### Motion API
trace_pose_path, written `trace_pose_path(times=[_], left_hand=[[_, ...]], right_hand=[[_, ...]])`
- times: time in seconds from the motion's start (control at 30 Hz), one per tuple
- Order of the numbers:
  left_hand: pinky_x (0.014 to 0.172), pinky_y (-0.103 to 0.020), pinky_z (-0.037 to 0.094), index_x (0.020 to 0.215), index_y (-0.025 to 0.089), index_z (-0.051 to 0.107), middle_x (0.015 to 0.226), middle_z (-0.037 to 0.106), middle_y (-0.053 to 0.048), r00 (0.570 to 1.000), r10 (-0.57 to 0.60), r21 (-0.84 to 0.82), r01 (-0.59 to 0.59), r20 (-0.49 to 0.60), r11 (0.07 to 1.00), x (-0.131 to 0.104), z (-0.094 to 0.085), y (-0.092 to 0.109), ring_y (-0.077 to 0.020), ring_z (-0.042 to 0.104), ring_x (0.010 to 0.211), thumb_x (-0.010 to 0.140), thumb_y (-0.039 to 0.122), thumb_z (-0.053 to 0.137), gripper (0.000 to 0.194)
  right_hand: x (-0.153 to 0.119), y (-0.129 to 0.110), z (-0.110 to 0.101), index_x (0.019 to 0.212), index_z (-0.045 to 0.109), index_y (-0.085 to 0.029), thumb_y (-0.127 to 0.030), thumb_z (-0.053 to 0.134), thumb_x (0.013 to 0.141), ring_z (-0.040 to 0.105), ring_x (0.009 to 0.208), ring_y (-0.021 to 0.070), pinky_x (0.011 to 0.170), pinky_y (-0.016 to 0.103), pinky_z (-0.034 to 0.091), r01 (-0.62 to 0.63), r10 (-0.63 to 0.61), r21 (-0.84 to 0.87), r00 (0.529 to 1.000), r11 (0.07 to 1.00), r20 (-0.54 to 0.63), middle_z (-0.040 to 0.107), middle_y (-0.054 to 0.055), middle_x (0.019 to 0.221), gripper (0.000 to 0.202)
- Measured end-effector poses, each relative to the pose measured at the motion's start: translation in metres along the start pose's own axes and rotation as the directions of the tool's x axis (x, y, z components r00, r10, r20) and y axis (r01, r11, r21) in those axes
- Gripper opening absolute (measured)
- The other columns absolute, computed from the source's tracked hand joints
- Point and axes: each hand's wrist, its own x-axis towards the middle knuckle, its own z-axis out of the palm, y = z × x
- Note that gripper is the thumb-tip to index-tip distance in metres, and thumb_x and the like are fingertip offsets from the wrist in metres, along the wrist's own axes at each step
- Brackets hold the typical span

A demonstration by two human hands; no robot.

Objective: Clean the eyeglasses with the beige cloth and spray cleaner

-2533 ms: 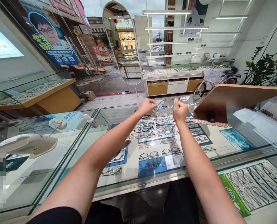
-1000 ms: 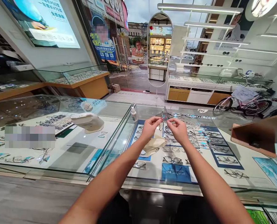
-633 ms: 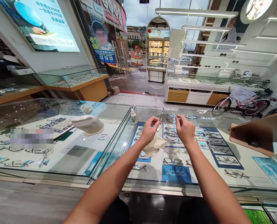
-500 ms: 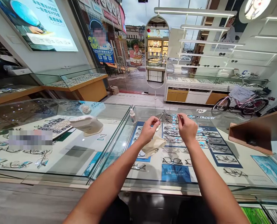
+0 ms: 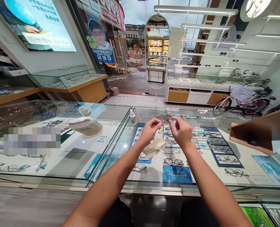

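My left hand (image 5: 151, 130) pinches a pair of thin-framed glasses (image 5: 162, 121) above the glass counter. Just right of the glasses is my right hand (image 5: 181, 130), its thumb and index finger apart and nothing visible between them. Below my hands, a cream cloth (image 5: 154, 147) lies crumpled on the countertop. A small white spray bottle (image 5: 133, 117) stands upright to the left of my left hand. Under the glass, rows of spectacles (image 5: 174, 161) rest on white and blue panels.
A white curved device (image 5: 86, 126) sits on the left part of the counter. At the right is a wooden stand (image 5: 252, 138). Beyond the counter are an oval mirror (image 5: 157, 52) and a pink bicycle (image 5: 246, 102).
My right hand has moved left, closer to the glasses and my left hand, and its fingers have opened. The left hand still holds the glasses. The view has shifted slightly.
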Motion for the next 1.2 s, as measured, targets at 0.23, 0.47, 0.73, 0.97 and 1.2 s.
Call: trace_pose_path(times=[0.23, 0.47, 0.73, 0.97, 1.2], left_hand=[[0.081, -0.03, 0.052, 0.094, 0.018, 0.074, 0.091, 0.065, -0.004, 0.992, -0.004, -0.01, 0.005, 0.124, 1.0, -0.006, 0.007, -0.002, -0.0161, 0.059, 0.084, 0.09, 0.048, 0.077, 0.03], [0.077, -0.028, 0.053, 0.09, 0.018, 0.073, 0.094, 0.064, -0.004, 0.985, -0.028, -0.023, 0.032, 0.17, 0.999, -0.009, 0.011, 0.001, -0.0153, 0.059, 0.085, 0.087, 0.047, 0.08, 0.03], [0.077, -0.03, 0.057, 0.089, 0.018, 0.071, 0.093, 0.068, -0.005, 0.988, -0.097, -0.022, 0.1, 0.117, 0.995, -0.011, 0.013, 0.005, -0.016, 0.063, 0.083, 0.082, 0.053, 0.083, 0.038], [0.085, -0.034, 0.062, 0.09, 0.019, 0.067, 0.103, 0.073, -0.006, 0.984, -0.174, -0.142, 0.169, -0.023, 0.975, -0.005, 0.006, 0.008, -0.0206, 0.07, 0.103, 0.074, 0.058, 0.089, 0.047], [0.083, -0.034, 0.064, 0.087, 0.019, 0.062, 0.107, 0.07, -0.005, 0.973, -0.158, -0.306, 0.1, -0.171, 0.947, 0.012, -0.018, 0.008, -0.0214, 0.071, 0.106, 0.063, 0.056, 0.097, 0.055]], right_hand=[[-0.003, -0.002, 0.008, 0.122, 0.071, -0.02, -0.059, 0.058, 0.098, 0.065, 0.067, 0.0189, 0.064, 0.029, 0.037, -0.187, 0.185, 0.007, 0.976, 0.982, 0.116, 0.069, 0.001, 0.073, 0.047], [0.001, -0.001, 0.006, 0.134, 0.066, -0.02, -0.049, 0.057, 0.096, 0.063, 0.067, 0.0197, 0.068, 0.031, 0.04, -0.274, 0.264, 0.042, 0.951, 0.961, 0.162, 0.07, 0.0, 0.078, 0.048], [0.003, 0.003, 0.007, 0.134, 0.064, -0.019, -0.033, 0.052, 0.088, 0.061, 0.068, 0.0231, 0.067, 0.033, 0.04, -0.366, 0.347, 0.078, 0.92, 0.928, 0.184, 0.07, 0.003, 0.08, 0.049], [0.008, 0.013, 0.005, 0.119, 0.066, -0.024, -0.027, 0.051, 0.086, 0.058, 0.064, 0.02, 0.067, 0.033, 0.04, -0.427, 0.405, 0.172, 0.902, 0.888, 0.151, 0.07, 0.0, 0.08, 0.036], [0.009, 0.011, 0.004, 0.098, 0.063, -0.025, -0.045, 0.061, 0.09, 0.059, 0.063, 0.0188, 0.066, 0.031, 0.039, -0.447, 0.413, 0.174, 0.889, 0.877, 0.198, 0.066, -0.003, 0.072, 0.022]])
